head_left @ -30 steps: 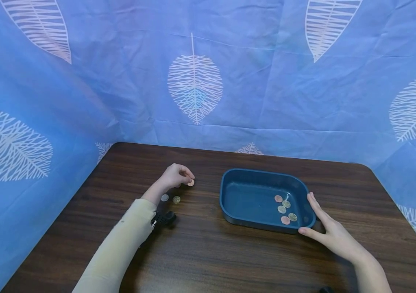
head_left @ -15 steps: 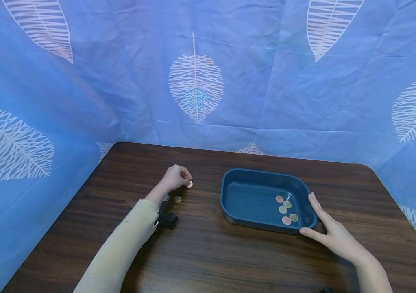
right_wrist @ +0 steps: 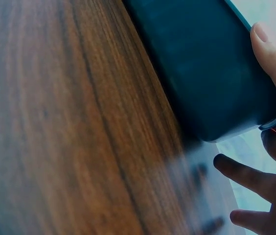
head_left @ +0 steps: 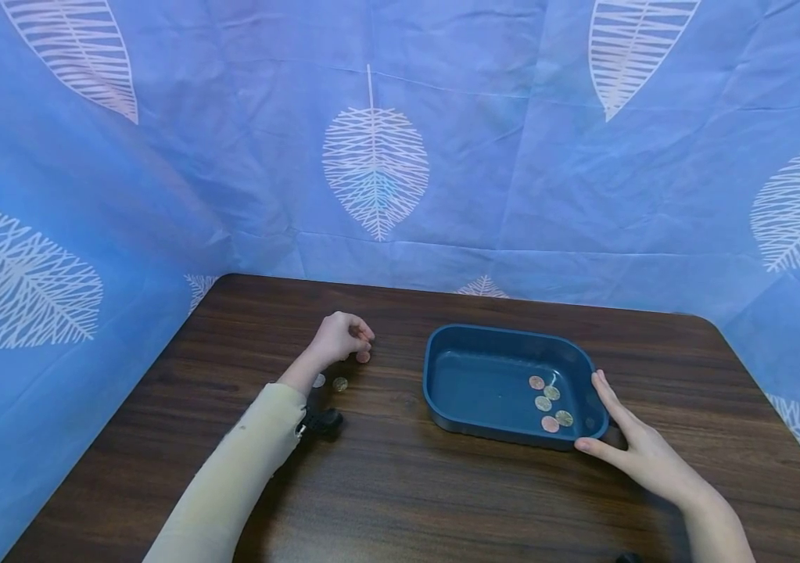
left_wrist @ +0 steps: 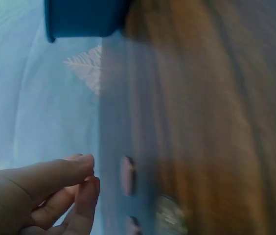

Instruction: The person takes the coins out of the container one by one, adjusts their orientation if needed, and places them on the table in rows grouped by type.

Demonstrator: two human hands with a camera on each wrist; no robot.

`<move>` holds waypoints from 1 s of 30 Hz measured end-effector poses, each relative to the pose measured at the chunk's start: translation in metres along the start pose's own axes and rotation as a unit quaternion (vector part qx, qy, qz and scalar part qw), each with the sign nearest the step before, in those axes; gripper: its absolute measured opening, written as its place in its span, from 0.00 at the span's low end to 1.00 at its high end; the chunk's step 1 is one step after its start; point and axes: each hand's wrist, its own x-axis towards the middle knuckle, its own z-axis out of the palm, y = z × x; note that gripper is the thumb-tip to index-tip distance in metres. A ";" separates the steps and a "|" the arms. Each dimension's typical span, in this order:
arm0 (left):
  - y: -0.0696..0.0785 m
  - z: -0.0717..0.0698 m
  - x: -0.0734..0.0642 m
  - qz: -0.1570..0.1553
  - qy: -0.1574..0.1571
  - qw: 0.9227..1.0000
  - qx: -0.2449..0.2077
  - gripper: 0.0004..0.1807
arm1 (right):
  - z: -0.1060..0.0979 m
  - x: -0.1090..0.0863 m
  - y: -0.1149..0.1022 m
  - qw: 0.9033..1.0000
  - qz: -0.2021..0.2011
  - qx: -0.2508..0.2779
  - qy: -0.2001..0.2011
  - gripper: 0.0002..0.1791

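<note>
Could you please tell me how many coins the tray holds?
5, toward the right end of the tray: copper coin, golden coin and silvery coin farther back; second golden coin and second copper coin nearer.

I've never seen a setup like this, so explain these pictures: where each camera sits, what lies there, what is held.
There is no machine here: a person works with a bare left hand and right hand. The wide view comes from a camera on the head, looking forward and down; the close ones come from cameras on the wrists. On the brown table stands a blue tray with five coins inside, towards its right end. To its left, the wide view shows a silvery coin, a brass-coloured coin and a reddish coin. The left hand's fingers are curled just by the reddish one, with nothing visibly held between their tips. The right hand touches the tray's right end.
</note>
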 end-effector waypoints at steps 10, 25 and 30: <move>0.060 0.015 0.010 0.116 -0.013 0.992 -0.040 0.05 | -0.002 -0.002 0.000 1.000 0.008 0.002 0.002 0.53; 0.151 0.089 0.017 0.187 -0.113 0.970 -0.101 0.04 | -0.002 -0.002 0.001 1.000 0.007 0.004 0.003 0.53; 0.165 0.116 0.016 0.187 -0.135 0.968 -0.097 0.04 | -0.001 -0.001 0.001 1.000 0.005 -0.001 0.001 0.52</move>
